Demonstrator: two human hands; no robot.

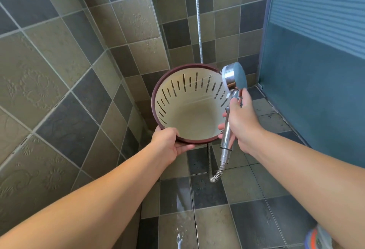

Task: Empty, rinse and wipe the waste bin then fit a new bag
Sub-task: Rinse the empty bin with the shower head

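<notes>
Fingers of my left hand [171,142] curl under the near rim of the waste bin [189,108], thumb over the lip, holding it tipped so its mouth faces me. Right hand [240,122] wraps the chrome handle of the shower head [235,77], fingers closed round it, the spray face just beyond my fingertips and angled toward the bin's far wall.

Bin is empty, cream inside, slotted sides, maroon rim. Rinse step, I judge. Whether water is flowing into the bin, I cannot tell; the tiled floor [215,225] below my hands looks wet.

To do it well: aim at the slotted wall, rotate the bin with the left grip, keep the mouth tilted down so the runoff drains. Hose [217,173] hangs slack below the right fingers; avoid kinking it.
</notes>
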